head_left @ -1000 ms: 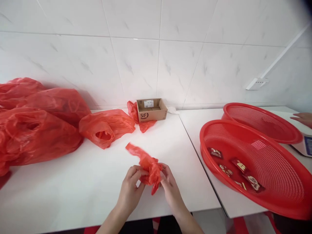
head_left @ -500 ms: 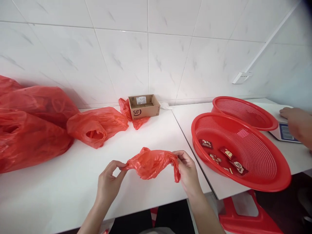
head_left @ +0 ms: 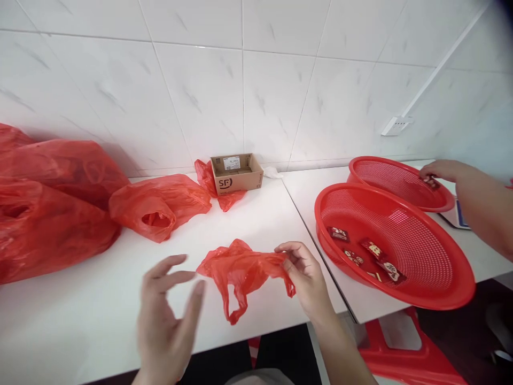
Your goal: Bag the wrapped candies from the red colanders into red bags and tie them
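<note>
A thin red plastic bag hangs crumpled above the white table near its front edge, one handle loop dangling down. My right hand pinches the bag's right end between thumb and fingers. Just left of the bag, my left hand is open, thumb and fingers apart, slightly blurred, with nothing held. Right of my right hand stands a large red mesh basket with several small wrapped packets at its bottom.
Another person's hand holds a small packet over a second red basket. Filled red bags lie at the left. A cardboard box stands by the wall. A red stool is below the right table.
My left hand has let go of the bag's left end and moved left; a handle loop now hangs down. The other person's hand has moved from the scale to the rear basket.
</note>
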`<move>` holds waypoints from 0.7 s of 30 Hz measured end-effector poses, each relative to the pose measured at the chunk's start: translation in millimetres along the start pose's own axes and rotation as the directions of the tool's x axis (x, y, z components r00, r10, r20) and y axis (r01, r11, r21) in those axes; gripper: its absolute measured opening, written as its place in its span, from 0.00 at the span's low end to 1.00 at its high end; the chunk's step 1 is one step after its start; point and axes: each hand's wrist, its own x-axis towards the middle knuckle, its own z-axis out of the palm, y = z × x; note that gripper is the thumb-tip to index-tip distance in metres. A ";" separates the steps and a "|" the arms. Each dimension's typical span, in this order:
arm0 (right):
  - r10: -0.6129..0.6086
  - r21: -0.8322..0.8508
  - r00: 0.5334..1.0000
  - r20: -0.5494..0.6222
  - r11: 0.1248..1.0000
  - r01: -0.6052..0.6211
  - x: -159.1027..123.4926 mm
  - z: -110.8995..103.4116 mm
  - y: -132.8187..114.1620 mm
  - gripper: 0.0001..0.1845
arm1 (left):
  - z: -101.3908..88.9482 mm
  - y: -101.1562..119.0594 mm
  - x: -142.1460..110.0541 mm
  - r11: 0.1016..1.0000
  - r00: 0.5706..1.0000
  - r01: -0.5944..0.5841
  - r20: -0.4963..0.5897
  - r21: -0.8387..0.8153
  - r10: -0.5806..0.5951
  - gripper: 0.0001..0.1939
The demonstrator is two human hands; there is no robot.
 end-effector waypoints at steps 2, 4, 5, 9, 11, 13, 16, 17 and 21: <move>0.009 0.007 0.994 0.108 1.000 -0.010 -3.9 8.7 -4.9 0.12 | 15.9 9.9 -5.9 0.985 0.964 -0.161 0.223 0.062 0.143 0.09; 0.006 -0.011 0.983 0.186 1.000 -0.004 -7.6 13.0 -9.7 0.12 | 34.7 1.0 -8.0 0.962 0.912 -0.238 0.372 0.135 0.173 0.15; 0.008 -0.030 0.977 0.215 1.000 -0.001 -9.2 12.5 -12.1 0.11 | 42.5 -9.0 -6.9 0.955 0.901 -0.241 0.405 0.173 0.154 0.18; 0.039 -0.188 0.954 0.297 0.982 0.018 -13.3 -6.6 -20.5 0.09 | 44.9 -55.9 12.8 0.966 0.867 -0.097 0.498 0.241 -0.038 0.29; 0.018 -0.297 0.955 0.296 0.952 0.074 -13.3 -20.2 -21.8 0.09 | 30.8 -68.8 26.7 0.961 0.875 -0.001 0.466 0.277 -0.133 0.33; -0.033 -0.404 0.958 0.285 0.902 0.152 -10.8 -30.7 -19.5 0.10 | 14.9 -71.7 37.1 0.953 0.879 0.070 0.434 0.295 -0.199 0.34; -0.156 -0.566 0.956 0.247 0.778 0.273 -2.8 -36.0 -11.0 0.16 | -0.5 -64.9 39.6 0.951 0.817 0.124 0.515 0.283 -0.259 0.33; -0.216 -0.617 0.953 0.212 0.727 0.302 0.1 -35.1 -8.5 0.17 | -2.8 -61.5 37.5 0.954 0.779 0.139 0.565 0.267 -0.271 0.32; -0.493 -0.736 0.867 0.070 0.561 0.378 1.1 -19.6 -11.9 0.18 | -5.7 -47.6 27.0 0.942 0.648 0.265 0.685 0.206 -0.332 0.22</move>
